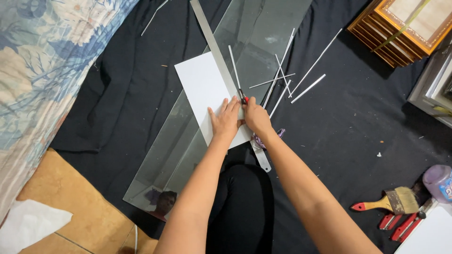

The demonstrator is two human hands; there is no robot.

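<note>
The left hand [226, 118] lies flat and open on the white sheet [207, 91] on the glass [254, 33], while the right hand [256, 116] is closed around the cutter [243, 98] beside the ruler [214, 44].

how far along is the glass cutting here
Thin offcut strips already lie on the black cloth. In hand: left hand presses the white sheet and metal ruler on the glass pane; right hand holds the cutter at the ruler's edge. Whether this score is finished isn't visible.
</note>
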